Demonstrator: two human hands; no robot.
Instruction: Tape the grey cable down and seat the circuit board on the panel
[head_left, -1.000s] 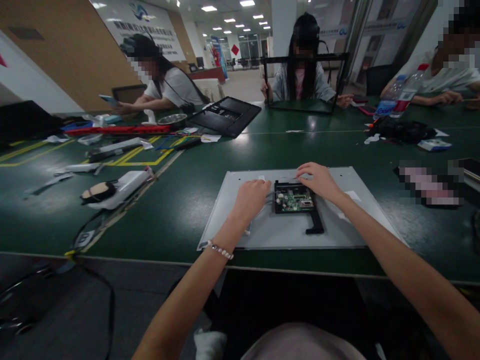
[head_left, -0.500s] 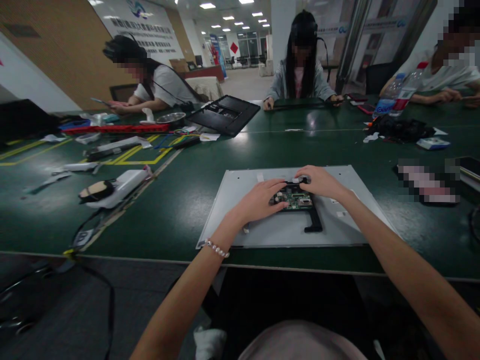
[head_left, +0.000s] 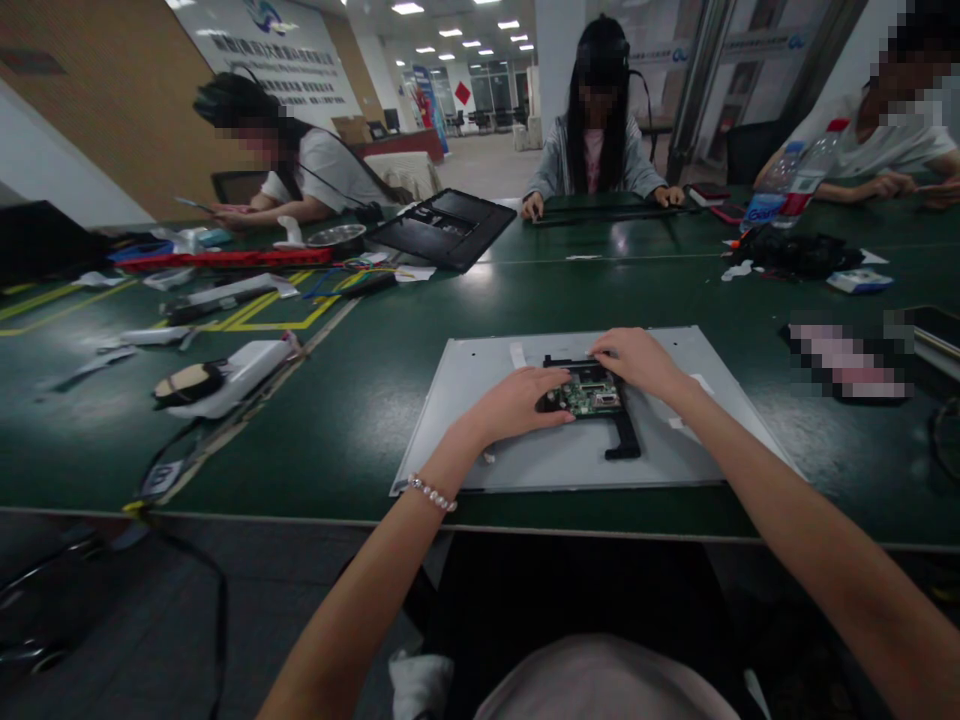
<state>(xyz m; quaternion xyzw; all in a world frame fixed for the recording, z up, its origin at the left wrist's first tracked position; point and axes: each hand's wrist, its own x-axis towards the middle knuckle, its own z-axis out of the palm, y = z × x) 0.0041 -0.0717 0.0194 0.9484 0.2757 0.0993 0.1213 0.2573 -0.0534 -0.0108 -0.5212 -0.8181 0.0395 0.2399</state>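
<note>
A green circuit board (head_left: 594, 397) in a black plastic frame (head_left: 624, 440) lies on a flat pale grey panel (head_left: 442, 420) in front of me. My left hand (head_left: 517, 405) is closed around the left side of the board, thumb at the near edge and fingers at the far side. At the far right corner of the board, my right hand (head_left: 636, 360) has its fingers bent and drawn together on the edge. The fingertips partly hide what they touch there. One arm of the black frame sticks out toward me.
Left on the green table (head_left: 337, 440) lies a white device with a strap (head_left: 232, 377). Farther back are a black laptop shell (head_left: 450, 228), a red strip (head_left: 225, 258) and loose parts. Bottles (head_left: 806, 175) and phones (head_left: 844, 360) stand or lie right. Several people sit around the table.
My right hand's fingers have drawn together toward the board's far right corner, uncovering more of the black frame's far edge. My left hand keeps its hold. The view has shifted slightly.
</note>
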